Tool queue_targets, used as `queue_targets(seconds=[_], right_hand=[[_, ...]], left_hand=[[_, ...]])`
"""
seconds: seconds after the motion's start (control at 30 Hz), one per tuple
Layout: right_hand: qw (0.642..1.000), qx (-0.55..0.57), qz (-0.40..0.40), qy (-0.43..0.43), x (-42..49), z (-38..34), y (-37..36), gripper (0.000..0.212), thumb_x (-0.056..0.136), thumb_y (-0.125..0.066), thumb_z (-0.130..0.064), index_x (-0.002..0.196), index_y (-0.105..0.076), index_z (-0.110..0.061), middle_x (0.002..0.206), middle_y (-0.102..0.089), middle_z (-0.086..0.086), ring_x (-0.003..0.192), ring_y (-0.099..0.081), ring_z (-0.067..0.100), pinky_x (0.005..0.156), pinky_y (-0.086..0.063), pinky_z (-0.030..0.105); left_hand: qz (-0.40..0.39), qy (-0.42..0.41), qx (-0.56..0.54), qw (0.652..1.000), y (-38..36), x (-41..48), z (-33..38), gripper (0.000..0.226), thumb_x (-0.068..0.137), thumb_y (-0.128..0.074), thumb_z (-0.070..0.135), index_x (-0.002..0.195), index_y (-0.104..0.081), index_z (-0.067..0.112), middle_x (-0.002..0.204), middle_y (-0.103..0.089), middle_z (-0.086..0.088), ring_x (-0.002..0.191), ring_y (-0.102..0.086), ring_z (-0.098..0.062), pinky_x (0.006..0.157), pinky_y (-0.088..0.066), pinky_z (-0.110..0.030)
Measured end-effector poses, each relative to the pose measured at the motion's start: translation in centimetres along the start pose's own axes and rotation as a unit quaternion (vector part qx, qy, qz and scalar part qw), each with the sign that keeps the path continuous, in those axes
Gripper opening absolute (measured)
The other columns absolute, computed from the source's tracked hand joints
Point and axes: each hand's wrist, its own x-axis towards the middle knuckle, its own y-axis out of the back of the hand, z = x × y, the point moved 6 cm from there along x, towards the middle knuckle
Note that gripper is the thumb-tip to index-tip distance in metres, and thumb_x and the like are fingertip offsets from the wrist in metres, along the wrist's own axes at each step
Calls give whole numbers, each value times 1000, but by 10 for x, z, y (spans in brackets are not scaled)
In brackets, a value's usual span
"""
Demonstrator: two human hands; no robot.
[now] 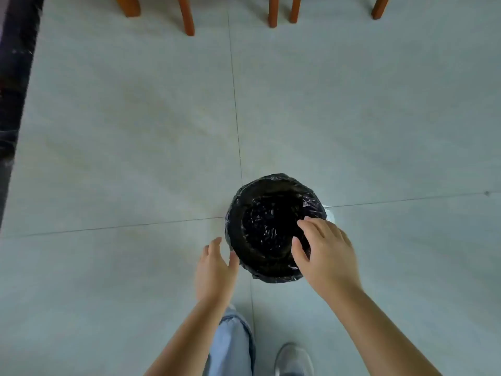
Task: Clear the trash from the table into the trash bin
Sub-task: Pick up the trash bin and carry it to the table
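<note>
Bin: the trash bin (273,226) sits on the floor (135,131), black bag inside, looks empty far as I can tell.
Hands: left hand (214,270) and right hand (325,253) both spread, holding nothing.
Progress: no table or trash visible, so probably barely started.

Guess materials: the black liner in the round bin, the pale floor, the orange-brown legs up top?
Black bin liner: thin glossy plastic film, judging by crinkles and glints. Pale grey floor: likely ceramic or stone tile, smooth semi-matte, with thin grout lines. Orange-brown furniture legs: apparently varnished wood; grain unclear.
</note>
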Motion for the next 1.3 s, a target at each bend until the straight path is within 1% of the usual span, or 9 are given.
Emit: queue_targets(seconds=[0.13, 0.27, 0.37, 0.47, 0.63, 0.73, 1.0, 1.13, 1.3], right_hand=[[1000, 1, 5, -5, 8, 10, -35, 28, 70, -71, -11, 96, -66, -4, 98, -71, 14, 90, -67, 31, 79, -52, 42], [1000, 4, 0, -7, 12, 16, -52, 28, 72, -69, -13, 99, -66, -5, 100, -71, 13, 93, -66, 31, 80, -52, 41], [1000, 3, -4, -8, 14, 15, -54, 28, 73, -69, -13, 99, -66, -5, 100, -70, 13, 92, -65, 32, 80, -52, 41], [1000, 8, -8, -13, 15, 11, -47, 27, 74, -68, -13, 100, -65, -6, 102, -70, 13, 94, -65, 32, 81, -51, 41], [999, 9, -34, -25, 14, 0, -20, 28, 79, -62, -17, 105, -62, -7, 107, -67, 11, 100, -61, 31, 86, -48, 40], [999, 9, -31, -31, 16, -15, 14, 27, 79, -61, -18, 104, -62, -8, 107, -67, 10, 102, -60, 31, 87, -46, 39], [999, 32, 0, -16, 28, -76, 144, 30, 83, -57, -21, 110, -59, -8, 114, -64, 10, 107, -56, 31, 91, -43, 41], [998, 55, 42, 0, 30, -111, 225, 31, 85, -56, -21, 113, -58, -7, 119, -62, 11, 111, -54, 31, 93, -42, 43], [990, 79, 109, 31, 20, -150, 328, 31, 83, -59, -21, 111, -59, -8, 117, -63, 10, 108, -55, 30, 90, -44, 43]], left_hand=[[-5, 56, -71, 996, -36, 20, -27, 50, 88, -55, 25, 134, -41, 10, 127, -57, -10, 110, -55, -25, 87, -42, -34], [5, 86, -117, 989, -52, 32, -33, 37, 87, -54, 21, 123, -49, 13, 95, -64, 0, 81, -58, -18, 70, -49, -34], [16, 102, -138, 985, -55, 37, -33, 28, 86, -53, 15, 115, -54, 13, 74, -57, 9, 64, -53, -10, 53, -39, -27], [15, 111, -175, 978, -48, 36, -28, 22, 85, -53, 12, 107, -56, 15, 72, -55, 11, 63, -51, -6, 53, -37, -28], [16, 108, -159, 981, -17, 23, -6, 8, 81, -53, 14, 75, -47, 14, 58, -46, 3, 52, -42, -15, 47, -29, -30], [34, 124, -146, 981, 18, 10, 10, 26, 78, -55, 16, 63, -33, 15, 53, -36, 2, 47, -32, -15, 44, -20, -32], [76, 77, -225, 968, 156, -37, 99, 27, 68, -52, 23, 55, -29, 19, 47, -30, 1, 46, -31, -19, 46, -21, -30], [119, 61, -281, 950, 240, -66, 152, 15, 66, -54, 30, 63, -46, 17, 57, -47, -6, 53, -47, -18, 51, -29, -30], [172, 7, -328, 929, 336, -119, 205, 25, 60, -52, 32, 67, -54, 8, 62, -49, -6, 59, -48, -17, 56, -45, -36]])
